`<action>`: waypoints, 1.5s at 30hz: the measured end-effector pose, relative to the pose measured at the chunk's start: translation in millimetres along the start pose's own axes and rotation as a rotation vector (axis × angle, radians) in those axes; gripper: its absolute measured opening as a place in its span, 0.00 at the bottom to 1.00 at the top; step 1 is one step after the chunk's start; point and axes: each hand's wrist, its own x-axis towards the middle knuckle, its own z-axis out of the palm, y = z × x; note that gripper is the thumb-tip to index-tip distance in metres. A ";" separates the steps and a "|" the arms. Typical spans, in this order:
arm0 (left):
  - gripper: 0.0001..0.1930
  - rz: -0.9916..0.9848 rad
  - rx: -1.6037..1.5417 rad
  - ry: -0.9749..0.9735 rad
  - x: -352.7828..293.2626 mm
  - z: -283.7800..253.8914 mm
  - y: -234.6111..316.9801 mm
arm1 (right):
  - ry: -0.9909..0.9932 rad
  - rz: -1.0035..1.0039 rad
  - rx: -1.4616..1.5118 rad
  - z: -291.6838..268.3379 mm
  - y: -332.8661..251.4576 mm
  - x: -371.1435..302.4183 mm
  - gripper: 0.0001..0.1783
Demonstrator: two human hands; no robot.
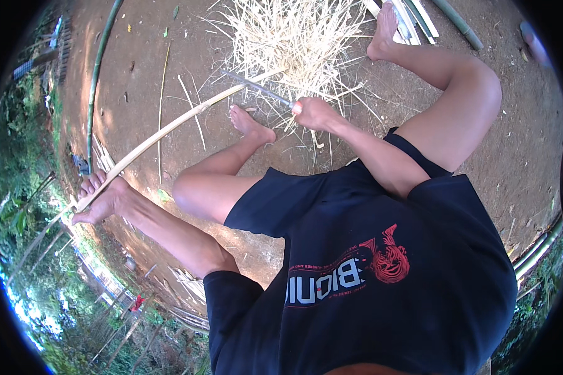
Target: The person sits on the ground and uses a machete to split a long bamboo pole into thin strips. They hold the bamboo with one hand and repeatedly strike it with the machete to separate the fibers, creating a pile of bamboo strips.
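My left hand [105,197] is out at the far left, gripping one end of a long pale bamboo strip [162,132] between thumb and fingers. The strip bows up and to the right, its far end reaching the shavings near my left foot. In my right hand [316,114] is a knife [266,92], held by its reddish handle. Its long, thin blade points left, and the tip side crosses the strip near the far end. Whether the edge touches the strip I cannot tell.
A heap of pale bamboo shavings [294,40] lies ahead between my bare feet. Split bamboo pieces [413,22] and a green bamboo pole [460,25] are at the far right. Another long green pole [96,81] stretches along the left. Thin slivers are scattered over the dirt ground [187,37].
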 end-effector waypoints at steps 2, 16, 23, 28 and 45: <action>0.37 0.001 -0.044 -0.070 -10.6 0.0 10.4 | 0.034 -0.280 -0.015 20.7 -27.3 -22.1 0.14; 0.34 0.048 0.095 0.097 -43.7 44.6 8.6 | 0.172 -0.303 -0.040 31.1 1.6 -7.3 0.13; 0.32 0.053 0.168 0.212 -35.4 42.2 10.3 | 0.148 -0.046 -0.143 18.9 47.7 41.3 0.16; 0.32 0.025 0.170 0.213 -36.3 31.5 5.5 | 0.188 -0.004 -0.186 19.4 51.3 43.7 0.17; 0.31 -0.005 0.313 0.316 -30.5 33.6 12.1 | 0.229 0.237 -0.153 5.5 123.4 56.1 0.22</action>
